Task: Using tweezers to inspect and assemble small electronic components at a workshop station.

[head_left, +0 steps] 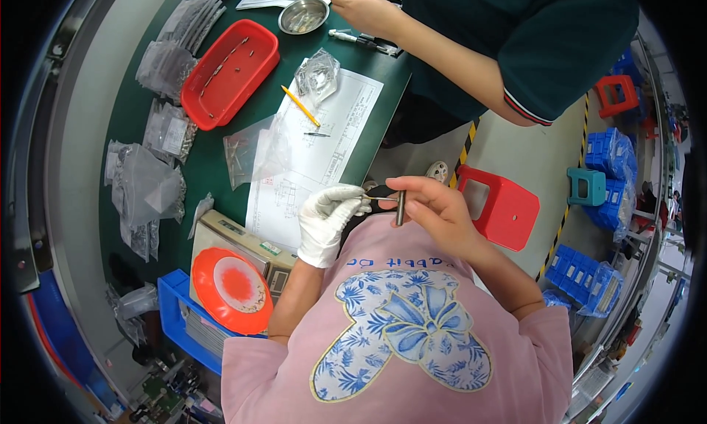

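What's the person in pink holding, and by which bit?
The right hand grips a dark metal rod by the part above its free lower end. The gloved left hand pinches a thin metal pin by one end.

The person [412, 399] is wearing a pink T-shirt [536, 369] with short, loose sleeves [249, 356]. Blue letters [442, 263] are running across its front, beside a large, yellow-edged print [353, 369] that is showing blue leaves on white, with a blue bow [429, 324] sitting at its middle. A creased white glove [318, 247] is covering the left hand [324, 218] up to the wrist; the right hand [442, 216] is going bare.
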Demonstrator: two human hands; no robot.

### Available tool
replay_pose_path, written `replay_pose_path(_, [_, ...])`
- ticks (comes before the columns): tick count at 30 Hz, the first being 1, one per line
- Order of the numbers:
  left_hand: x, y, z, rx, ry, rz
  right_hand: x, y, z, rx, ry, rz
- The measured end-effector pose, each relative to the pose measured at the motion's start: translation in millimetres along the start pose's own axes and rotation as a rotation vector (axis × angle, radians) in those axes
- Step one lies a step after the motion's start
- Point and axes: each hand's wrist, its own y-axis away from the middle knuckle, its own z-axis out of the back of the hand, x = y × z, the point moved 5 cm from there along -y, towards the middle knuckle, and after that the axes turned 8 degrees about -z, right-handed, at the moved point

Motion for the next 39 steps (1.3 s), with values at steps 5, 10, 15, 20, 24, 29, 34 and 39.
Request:
replay_pose_path(5, [-3.2, -0.4, 2.2, -0.006, -0.028, -0.023, 17.9, 0.8, -3.4, -0.049, 0.537, 0.233])
replay_pose_path(10, [-6.3, -0.7, 2.8, 0.039, -0.097, -0.085, 23.1, 0.2, -6.8, -0.112, 0.898, 0.344])
replay_pose_path(15, [-11.1, 0.1, -3.1, 0.075, -0.143, -0.117, 11.4, -1.4, -2.1, -0.106, 0.815, 0.169])
replay_pose_path(20, [-14.6, -0.7, -8.6, 0.088, -0.043, -0.051, 14.6, -1.4, -3.6, -0.166, 0.779, 0.295])
replay_pose_path(24, [-7.6, -2.9, -8.7, 0.115, -0.18, 0.126, 25.2, 1.5, -9.7, -0.205, 0.998, 0.537])
replay_pose_path(29, [-9.2, -4.9, -10.3, 0.227, -0.292, -0.013, 23.4, 3.8, -9.5, -0.209, 0.996, 0.578])
replay_pose_path(34, [-22.2, -7.7, -19.0, 0.365, -0.508, -0.319, 8.9, -0.6, 3.1, -0.142, 0.64, 0.131])
replay_pose_path(39, [-9.1, -5.2, -8.1, 0.331, -0.238, 0.143, 29.9, 1.8, -5.3, -0.189, 0.967, 0.559])
